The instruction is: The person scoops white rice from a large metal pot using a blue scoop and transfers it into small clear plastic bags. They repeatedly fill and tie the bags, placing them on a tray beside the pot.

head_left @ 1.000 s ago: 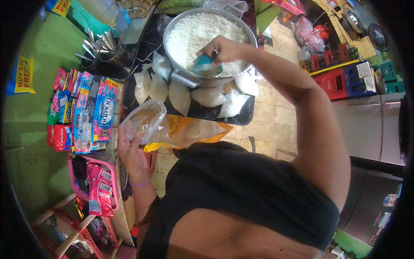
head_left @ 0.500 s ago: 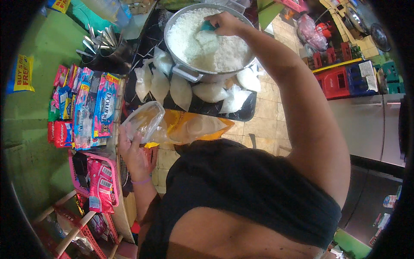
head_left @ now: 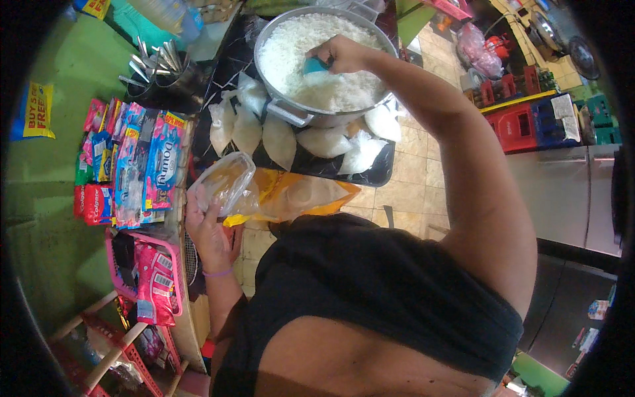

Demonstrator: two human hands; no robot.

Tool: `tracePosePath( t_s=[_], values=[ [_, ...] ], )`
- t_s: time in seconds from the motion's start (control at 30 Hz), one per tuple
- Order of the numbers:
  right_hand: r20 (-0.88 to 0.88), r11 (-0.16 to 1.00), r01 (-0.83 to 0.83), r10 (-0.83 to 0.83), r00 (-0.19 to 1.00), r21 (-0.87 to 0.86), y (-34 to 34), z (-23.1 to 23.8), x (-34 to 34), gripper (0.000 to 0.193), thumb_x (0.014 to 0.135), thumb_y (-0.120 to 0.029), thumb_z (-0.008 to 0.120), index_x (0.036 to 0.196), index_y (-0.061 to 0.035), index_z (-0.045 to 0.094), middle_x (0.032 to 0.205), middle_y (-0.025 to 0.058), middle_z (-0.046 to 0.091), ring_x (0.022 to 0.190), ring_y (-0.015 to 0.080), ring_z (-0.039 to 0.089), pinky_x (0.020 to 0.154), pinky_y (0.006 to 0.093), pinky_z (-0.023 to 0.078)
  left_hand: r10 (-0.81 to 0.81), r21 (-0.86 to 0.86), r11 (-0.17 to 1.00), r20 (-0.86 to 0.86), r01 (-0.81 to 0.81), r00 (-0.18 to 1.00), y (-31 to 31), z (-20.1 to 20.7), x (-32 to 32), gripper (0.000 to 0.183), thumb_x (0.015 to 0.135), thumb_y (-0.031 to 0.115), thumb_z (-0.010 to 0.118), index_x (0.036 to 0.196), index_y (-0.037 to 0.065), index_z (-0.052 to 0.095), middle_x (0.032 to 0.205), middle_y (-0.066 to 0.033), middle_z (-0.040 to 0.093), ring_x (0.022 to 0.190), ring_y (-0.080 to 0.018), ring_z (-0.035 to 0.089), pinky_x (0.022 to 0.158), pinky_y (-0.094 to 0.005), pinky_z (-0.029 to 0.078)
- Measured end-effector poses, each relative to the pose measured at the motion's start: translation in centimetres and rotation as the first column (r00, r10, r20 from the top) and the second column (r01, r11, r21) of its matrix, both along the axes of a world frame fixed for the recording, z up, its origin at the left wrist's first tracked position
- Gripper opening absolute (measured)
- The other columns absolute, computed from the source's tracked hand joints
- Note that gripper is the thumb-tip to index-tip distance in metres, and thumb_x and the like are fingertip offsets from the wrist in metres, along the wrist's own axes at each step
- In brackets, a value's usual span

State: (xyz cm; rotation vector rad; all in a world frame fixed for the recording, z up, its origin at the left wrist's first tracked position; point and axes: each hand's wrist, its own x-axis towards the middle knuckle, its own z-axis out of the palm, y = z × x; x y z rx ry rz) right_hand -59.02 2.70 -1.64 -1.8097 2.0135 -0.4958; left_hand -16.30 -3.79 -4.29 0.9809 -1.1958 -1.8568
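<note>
A large metal pot full of white rice stands at the top of the view. Inside it my right hand is closed on a teal scoop, whose lower part is hidden in the rice. Held by its mouth in my left hand is a clear plastic bag, its opening spread wide. Below the pot lie several tied bags of rice. Close to my left hand is an orange-and-clear plastic pack.
The pot and bags rest on a black marbled tabletop. At left hang colourful sachets, with a cutlery holder above them and a pink basket below. Red crates and a grey fridge stand at right.
My right hand has moved slightly down in the pot, and the scoop, earlier heaped with rice, now dips into it. My left hand still holds the bag, shifted slightly.
</note>
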Motion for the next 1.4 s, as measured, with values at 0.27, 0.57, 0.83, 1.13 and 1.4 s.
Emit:
tracePosePath(
  t_s=[0.27, 0.57, 0.83, 1.13, 1.4],
  values=[
    [0.204, 0.998, -0.057, 0.055, 0.978, 0.008, 4.2, 0.0, 0.6, 0.017, 0.055, -0.001, 0.061, 0.071, 0.002, 0.056, 0.094, 0.0144, 0.064, 0.093, 0.0199, 0.056, 0.07, 0.0309, 0.046, 0.069, -0.009, 0.998, 0.046, -0.068, 0.997, -0.5, -0.5, 1.8, 0.065, 0.077, -0.006, 0.056, 0.134, -0.007, 0.024, 0.136, -0.0197, 0.032, 0.123, -0.0239, 0.035, 0.101, -0.0338, 0.029],
    [0.258, 0.992, 0.125, -0.112, 0.96, -0.033, 6.3, -1.8, 2.2, 0.016, 0.056, 0.001, 0.062, 0.07, 0.0015, 0.055, 0.109, 0.0137, 0.061, 0.094, 0.0204, 0.058, 0.07, 0.0294, 0.047, -0.024, 0.008, 1.0, -0.044, 0.024, 0.999, 0.3, 1.0, 0.3, 0.065, 0.077, -0.005, 0.057, 0.133, -0.007, 0.025, 0.135, -0.0184, 0.033, 0.119, -0.0234, 0.038, 0.098, -0.0334, 0.033],
    [0.608, 0.933, 0.265, -0.359, 0.708, 0.243, 4.4, -0.4, 3.9, 0.014, 0.061, 0.004, 0.06, 0.074, 0.0024, 0.057, 0.119, 0.0097, 0.055, 0.077, 0.0158, 0.056, 0.051, 0.0287, 0.05, -0.035, 0.001, 0.999, -0.042, 0.035, 0.999, 0.3, 1.0, 0.8, 0.068, 0.076, -0.002, 0.058, 0.134, -0.006, 0.024, 0.135, -0.0184, 0.035, 0.122, -0.0248, 0.037, 0.102, -0.0347, 0.029],
    [0.61, 0.923, 0.253, -0.383, 0.694, 0.291, 3.2, 0.5, 5.4, 0.024, 0.061, 0.004, 0.057, 0.084, 0.0055, 0.058, 0.121, 0.0121, 0.053, 0.076, 0.0207, 0.059, 0.054, 0.0317, 0.053, -0.07, -0.132, 0.989, 0.026, 0.073, 0.997, 0.0, 0.3, 2.1, 0.063, 0.075, -0.007, 0.057, 0.132, -0.005, 0.029, 0.129, -0.0158, 0.04, 0.117, -0.0232, 0.041, 0.098, -0.0333, 0.034],
    [0.765, 0.936, 0.157, -0.348, 0.542, 0.315, 3.3, 0.3, 2.9, 0.019, 0.061, 0.01, 0.057, 0.078, 0.0041, 0.053, 0.122, 0.0167, 0.051, 0.073, 0.0225, 0.063, 0.047, 0.029, 0.054, -0.216, -0.148, 0.965, 0.013, 0.216, 0.976, 2.4, 2.4, -0.3, 0.06, 0.075, -0.008, 0.058, 0.13, -0.004, 0.033, 0.123, -0.0113, 0.046, 0.111, -0.0191, 0.046, 0.095, -0.0302, 0.038]
  ],
)
